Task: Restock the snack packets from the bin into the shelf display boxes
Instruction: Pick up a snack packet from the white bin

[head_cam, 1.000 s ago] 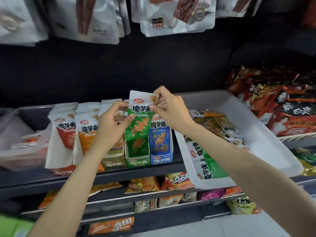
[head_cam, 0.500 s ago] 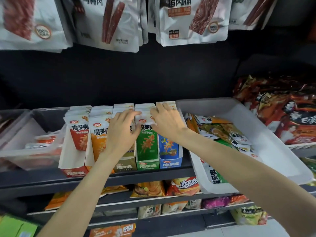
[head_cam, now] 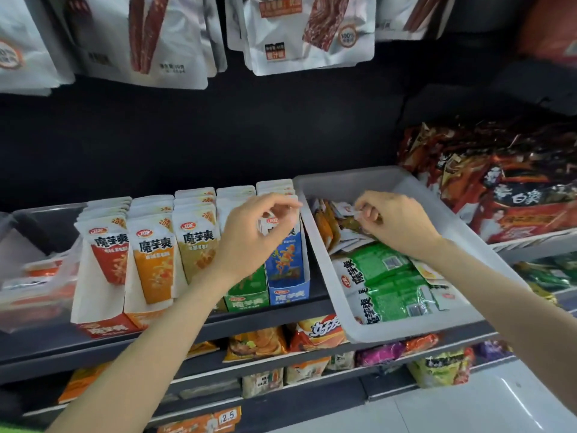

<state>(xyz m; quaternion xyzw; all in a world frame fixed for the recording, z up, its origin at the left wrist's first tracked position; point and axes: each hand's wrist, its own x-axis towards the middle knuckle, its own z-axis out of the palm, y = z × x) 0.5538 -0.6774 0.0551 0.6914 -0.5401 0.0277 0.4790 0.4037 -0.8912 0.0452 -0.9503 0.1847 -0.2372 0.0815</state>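
green display box point(head_cam: 246, 303) mostly hidden behind left hand point(head_cam: 249, 235), right hand point(head_cam: 396, 223) fingertips' pinch blurred, hanging pouches point(head_cam: 309, 32) cut off at top edge

Translucent matt plastic bin point(head_cam: 462, 232), glossy foil snack packets point(head_cam: 387, 276), smooth cardboard display boxes point(head_cam: 288, 293)

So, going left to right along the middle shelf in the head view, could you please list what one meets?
Red display box → orange display box → olive display box → left hand → blue display box → white bin → right hand → red snack bags.
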